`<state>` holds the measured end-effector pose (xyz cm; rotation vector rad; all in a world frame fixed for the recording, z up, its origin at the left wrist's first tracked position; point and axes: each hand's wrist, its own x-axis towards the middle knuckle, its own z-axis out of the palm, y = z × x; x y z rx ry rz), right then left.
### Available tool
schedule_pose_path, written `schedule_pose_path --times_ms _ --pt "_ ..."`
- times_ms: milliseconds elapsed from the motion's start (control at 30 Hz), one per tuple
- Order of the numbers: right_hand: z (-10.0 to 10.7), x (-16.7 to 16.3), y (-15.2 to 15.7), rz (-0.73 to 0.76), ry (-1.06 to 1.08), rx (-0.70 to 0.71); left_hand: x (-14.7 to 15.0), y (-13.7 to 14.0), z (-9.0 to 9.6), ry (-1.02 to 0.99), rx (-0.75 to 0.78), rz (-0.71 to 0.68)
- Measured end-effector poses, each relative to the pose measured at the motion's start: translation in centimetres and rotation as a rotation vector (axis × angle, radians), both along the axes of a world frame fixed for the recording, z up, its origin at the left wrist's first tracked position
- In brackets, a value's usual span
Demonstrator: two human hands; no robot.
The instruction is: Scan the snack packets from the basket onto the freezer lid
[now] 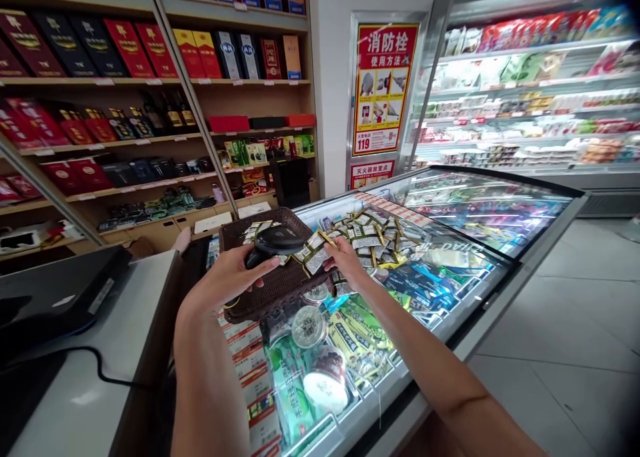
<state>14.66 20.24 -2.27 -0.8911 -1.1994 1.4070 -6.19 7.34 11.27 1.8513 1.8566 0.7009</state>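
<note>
In my left hand (pixel 235 274) is a black handheld barcode scanner (pixel 280 240), its head pointing right over a brown woven basket (pixel 270 290). My right hand (pixel 345 262) pinches a small white-and-gold packet (pixel 316 253) by its edge, close in front of the scanner head. A pile of similar packets (pixel 367 234) lies on the freezer's glass top, just beyond my right hand. Some more packets (pixel 257 229) are in the basket's far end, partly hidden behind the scanner.
The chest freezer (pixel 493 294) holds ice cream tubs and bagged goods under its glass. A white counter (pixel 115 350) with a black device (pixel 65 290) and cable stands at left. Shelves (pixel 200 137) of boxes and bottles rise behind; a lit refrigerated display (pixel 530 104) stands at far right.
</note>
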Motion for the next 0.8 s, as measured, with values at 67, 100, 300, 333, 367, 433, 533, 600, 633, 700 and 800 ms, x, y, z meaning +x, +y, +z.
schedule_pose_path --times_ms 67,100,300,333,367,433,533,600,633,700,800 --pt "0.2 0.3 0.0 -0.034 0.016 0.0 0.5 0.1 0.1 0.021 -0.014 -0.008" --pt "0.3 0.4 0.0 -0.047 0.027 0.004 0.7 0.2 0.1 0.02 -0.017 -0.009" --pt "1.0 0.5 -0.2 -0.065 0.067 0.025 1.6 1.0 -0.3 0.001 -0.023 -0.026" --pt "1.0 0.5 -0.3 -0.066 0.067 0.028 1.6 1.0 -0.3 0.012 -0.023 -0.029" --pt "1.0 0.6 -0.3 -0.069 0.065 0.034 1.5 1.1 -0.4 0.028 -0.019 -0.03" --pt "1.0 0.9 -0.1 -0.089 0.055 0.049 1.4 1.1 -0.4 0.057 -0.006 -0.022" --pt "0.8 2.2 0.8 -0.217 0.044 0.085 1.1 0.9 -0.1 0.056 -0.012 0.031" --pt "0.6 3.7 2.0 -0.391 0.039 0.098 0.8 0.6 0.3 0.023 -0.035 0.087" --pt "0.4 4.6 2.7 -0.495 0.041 0.097 0.6 0.4 0.5 0.007 -0.042 0.113" --pt "-0.3 6.4 4.4 -0.687 0.051 0.077 0.2 0.1 0.7 -0.021 -0.039 0.15" --pt "-1.5 8.8 6.4 -0.802 -0.022 0.089 -0.5 -0.1 0.7 -0.061 -0.029 0.186"
